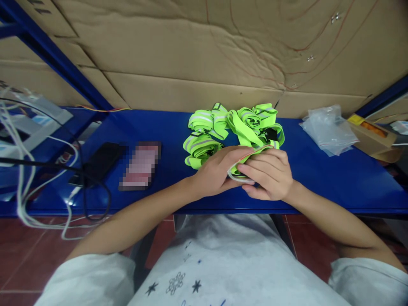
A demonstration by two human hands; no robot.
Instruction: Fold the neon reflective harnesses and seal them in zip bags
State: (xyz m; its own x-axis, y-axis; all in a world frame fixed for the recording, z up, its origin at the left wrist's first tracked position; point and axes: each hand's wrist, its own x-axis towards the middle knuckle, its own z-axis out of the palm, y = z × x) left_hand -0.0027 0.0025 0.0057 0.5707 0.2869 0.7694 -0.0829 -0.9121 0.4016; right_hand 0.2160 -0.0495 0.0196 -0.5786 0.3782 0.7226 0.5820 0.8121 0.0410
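Note:
Between my two hands, over the front of the blue table, is a small clear plastic bag (235, 177) with a reddish line along its edge. Some neon-green strap shows inside its mouth. My left hand (216, 172) is closed around the bag's left side. The fingers of my right hand (269, 174) curl over its right side, and they hide most of it. Just beyond my hands lie several rolled neon-green reflective straps (202, 146) with grey stripes. A black buckle (271, 134) sits among them.
A pixelated phone (140, 165) and a black phone (103, 161) lie to the left, beside tangled white cables (22, 170). At the right are a pile of clear plastic bags (330, 129) and an open cardboard box (371, 136). Cardboard sheeting (178, 51) stands behind the blue table (172, 199).

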